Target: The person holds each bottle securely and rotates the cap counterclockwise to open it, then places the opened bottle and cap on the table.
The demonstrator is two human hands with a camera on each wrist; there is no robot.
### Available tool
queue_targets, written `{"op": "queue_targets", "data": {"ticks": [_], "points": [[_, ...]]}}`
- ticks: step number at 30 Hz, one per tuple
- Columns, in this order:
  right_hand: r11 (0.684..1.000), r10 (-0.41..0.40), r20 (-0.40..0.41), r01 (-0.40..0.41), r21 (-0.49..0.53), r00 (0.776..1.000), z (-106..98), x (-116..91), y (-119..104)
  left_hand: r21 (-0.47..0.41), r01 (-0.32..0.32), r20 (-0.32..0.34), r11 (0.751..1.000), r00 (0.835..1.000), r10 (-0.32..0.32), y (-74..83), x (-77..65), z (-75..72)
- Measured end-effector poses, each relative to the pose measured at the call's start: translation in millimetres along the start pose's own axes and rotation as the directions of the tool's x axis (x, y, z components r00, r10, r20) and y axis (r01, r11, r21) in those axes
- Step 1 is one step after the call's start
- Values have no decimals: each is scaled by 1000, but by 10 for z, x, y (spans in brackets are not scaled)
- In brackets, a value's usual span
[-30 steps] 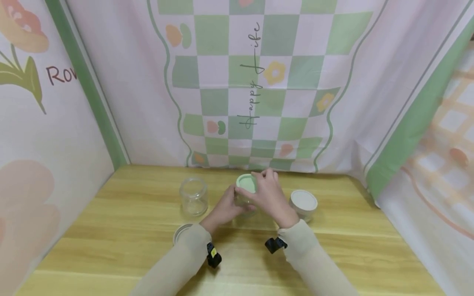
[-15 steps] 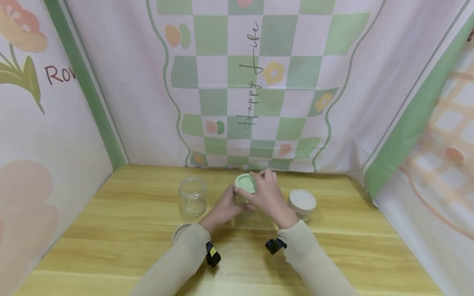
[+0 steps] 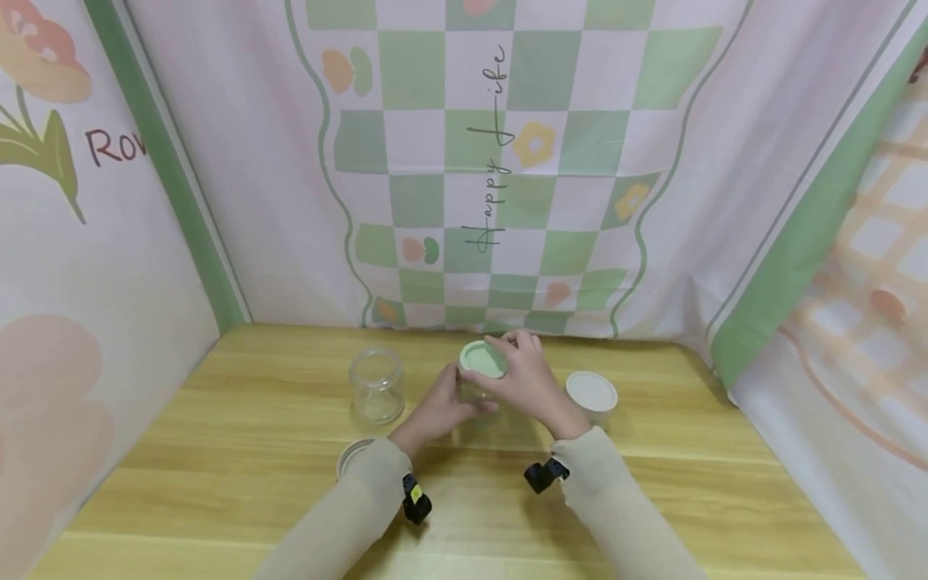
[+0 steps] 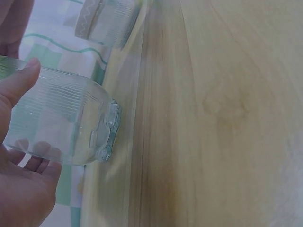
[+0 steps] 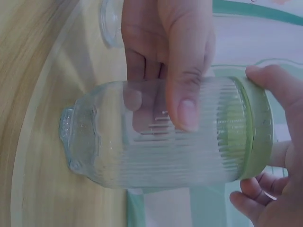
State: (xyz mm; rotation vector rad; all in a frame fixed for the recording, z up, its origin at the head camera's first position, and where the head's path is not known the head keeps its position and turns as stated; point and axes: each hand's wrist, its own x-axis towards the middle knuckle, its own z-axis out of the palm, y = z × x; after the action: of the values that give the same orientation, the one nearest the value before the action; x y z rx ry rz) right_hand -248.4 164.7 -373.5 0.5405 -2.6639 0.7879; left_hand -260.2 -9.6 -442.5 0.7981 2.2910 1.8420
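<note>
Between my two hands a clear ribbed glass jar (image 5: 147,163) with a green lid (image 3: 482,359) stands above the middle of the table. My left hand (image 3: 440,408) grips the jar's body, its thumb on one side and fingers on the other, as the left wrist view shows. At the top, my right hand (image 3: 528,379) holds the rim of the green lid with thumb and fingers. The lid sits on the jar's mouth in the right wrist view. Small glass feet show on the jar's base, close over the wooden table (image 4: 213,142).
An uncovered glass jar (image 3: 378,396) stands to the left. Partly behind my left sleeve lies a round lid (image 3: 352,456). On the right is another jar with a white lid (image 3: 591,391). A checked cloth (image 3: 478,201) hangs along the table's back edge.
My right wrist has shifted slightly right and its hand has turned a little on the green lid, showing more of its top. The left hand keeps its grip on the jar.
</note>
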Motion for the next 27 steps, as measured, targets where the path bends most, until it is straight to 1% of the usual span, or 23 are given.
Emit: {"op": "queue_targets", "data": {"ticks": [4, 7, 11, 13, 17, 21, 25, 27], "points": [[997, 23, 48, -26, 69, 999, -10, 14, 55, 8, 26, 1, 1000, 1000, -26, -21, -1, -2], [991, 30, 89, -41, 124, 996, -31, 33, 91, 2, 35, 4, 999, 999, -35, -15, -3, -3], [980, -2, 158, -29, 196, 988, -98, 62, 120, -7, 28, 1, 1000, 1000, -28, -4, -3, -7], [976, -25, 192, -18, 218, 981, -137, 70, 139, -3, 12, 0, 1000, 1000, -12, -8, 2, -10], [968, -54, 245, -10, 252, 968, -192, 71, 180, -1, -20, 7, 1000, 1000, 20, -4, 3, -11], [959, -72, 286, -13, 282, 955, -227, 65, 196, 3, -21, 19, 1000, 1000, 21, 13, -7, -12], [955, -91, 306, -3, 295, 948, -242, 65, 206, 7, -27, 25, 1000, 999, 27, 15, -1, -11], [955, -93, 312, -3, 295, 945, -244, 66, 205, -5, -40, 25, 999, 999, 40, 17, 4, -12]]}}
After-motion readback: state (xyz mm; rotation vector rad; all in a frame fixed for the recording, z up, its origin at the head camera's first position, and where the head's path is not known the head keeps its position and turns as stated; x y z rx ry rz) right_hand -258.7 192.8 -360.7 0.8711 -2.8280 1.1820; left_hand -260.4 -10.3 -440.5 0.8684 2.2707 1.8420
